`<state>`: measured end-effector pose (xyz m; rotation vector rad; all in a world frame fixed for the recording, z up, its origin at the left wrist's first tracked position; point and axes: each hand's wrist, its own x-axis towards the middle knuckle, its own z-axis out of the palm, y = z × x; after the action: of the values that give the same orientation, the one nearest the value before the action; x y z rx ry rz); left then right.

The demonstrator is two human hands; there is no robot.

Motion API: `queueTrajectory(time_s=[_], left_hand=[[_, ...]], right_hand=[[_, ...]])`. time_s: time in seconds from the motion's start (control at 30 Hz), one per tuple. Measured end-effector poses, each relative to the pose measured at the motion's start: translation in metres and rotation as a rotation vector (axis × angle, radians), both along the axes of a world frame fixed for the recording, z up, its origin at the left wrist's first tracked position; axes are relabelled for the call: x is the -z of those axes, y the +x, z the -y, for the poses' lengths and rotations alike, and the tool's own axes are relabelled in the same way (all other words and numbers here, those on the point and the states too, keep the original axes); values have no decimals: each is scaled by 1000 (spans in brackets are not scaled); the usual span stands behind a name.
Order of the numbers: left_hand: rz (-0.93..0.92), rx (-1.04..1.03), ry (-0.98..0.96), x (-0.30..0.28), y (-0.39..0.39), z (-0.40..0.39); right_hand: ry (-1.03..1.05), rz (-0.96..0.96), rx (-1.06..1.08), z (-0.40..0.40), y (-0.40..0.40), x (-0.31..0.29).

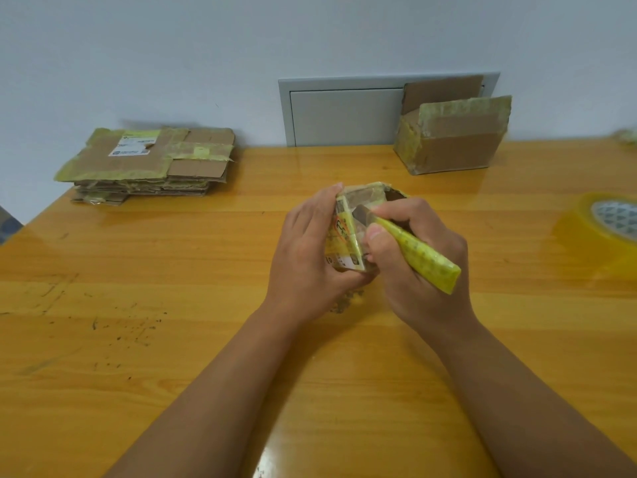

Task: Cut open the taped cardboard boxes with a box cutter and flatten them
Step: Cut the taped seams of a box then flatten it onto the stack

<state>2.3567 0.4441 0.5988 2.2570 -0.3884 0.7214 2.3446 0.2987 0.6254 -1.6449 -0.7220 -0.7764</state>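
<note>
A small taped cardboard box (348,229) with yellow tape stands in the middle of the wooden table (172,277). My left hand (306,257) grips its left side, fingers curled over the top edge. My right hand (413,257) holds a yellow box cutter (418,253), its metal blade against the box's upper face. A larger taped box (451,136) with one flap up stands at the back right. A stack of flattened boxes (148,163) lies at the back left.
A roll of clear yellowish tape (599,232) sits at the right edge. A grey wall panel (344,112) is behind the table. Small cardboard crumbs (344,301) lie under the box. The table's left corner drops off near the stack.
</note>
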Motion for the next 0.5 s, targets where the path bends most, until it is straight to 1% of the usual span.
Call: queueTrajectory(time_s=[0.23, 0.43, 0.5], left_hand=[[-17, 2, -31, 0, 1, -1], [-28, -2, -44, 1, 3, -1], [-42, -12, -75, 2, 4, -2]], right_hand=[[30, -9, -5, -1, -1, 1], [10, -4, -10, 0, 0, 0], [-11, 0, 8, 0, 0, 2]])
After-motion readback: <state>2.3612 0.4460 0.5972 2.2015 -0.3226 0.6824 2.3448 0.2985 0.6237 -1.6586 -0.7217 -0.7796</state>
